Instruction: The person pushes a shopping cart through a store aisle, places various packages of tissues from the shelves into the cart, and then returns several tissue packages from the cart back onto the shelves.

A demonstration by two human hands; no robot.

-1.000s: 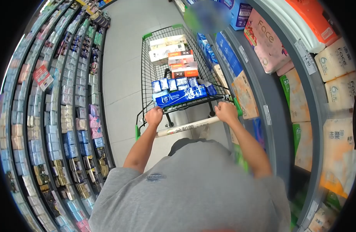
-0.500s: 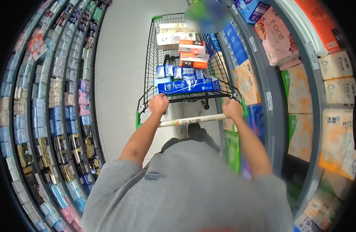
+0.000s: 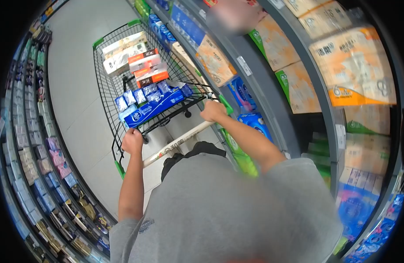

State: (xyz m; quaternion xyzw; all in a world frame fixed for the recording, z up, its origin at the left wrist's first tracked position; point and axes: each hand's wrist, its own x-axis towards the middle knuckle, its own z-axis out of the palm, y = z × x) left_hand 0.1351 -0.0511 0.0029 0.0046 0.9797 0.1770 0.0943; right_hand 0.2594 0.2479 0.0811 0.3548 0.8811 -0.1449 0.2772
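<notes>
A black wire shopping cart (image 3: 106, 83) with green corners stands in front of me, tilted in view. My left hand (image 3: 132, 141) is closed on the cart's near left side, just beyond the white push bar (image 3: 178, 143). On the near right side, my right hand (image 3: 214, 111) is closed at the frame by the green end piece. Both forearms pass over the bar. In the basket lie a blue carton (image 3: 154, 108) with several small blue packs (image 3: 140, 96), orange-and-white packs (image 3: 148, 69) and pale tissue packs (image 3: 124, 51).
Shelves of large tissue packs (image 3: 353, 65) rise close on the right. Small packs fill the shelves on the left (image 3: 39, 162). A pale tiled aisle floor (image 3: 75, 65) runs between them. A blurred patch hides part of the right shelf.
My view has turned, so the cart now appears further left and slanted, with more of the right shelves showing. Both hands keep their hold on the cart.
</notes>
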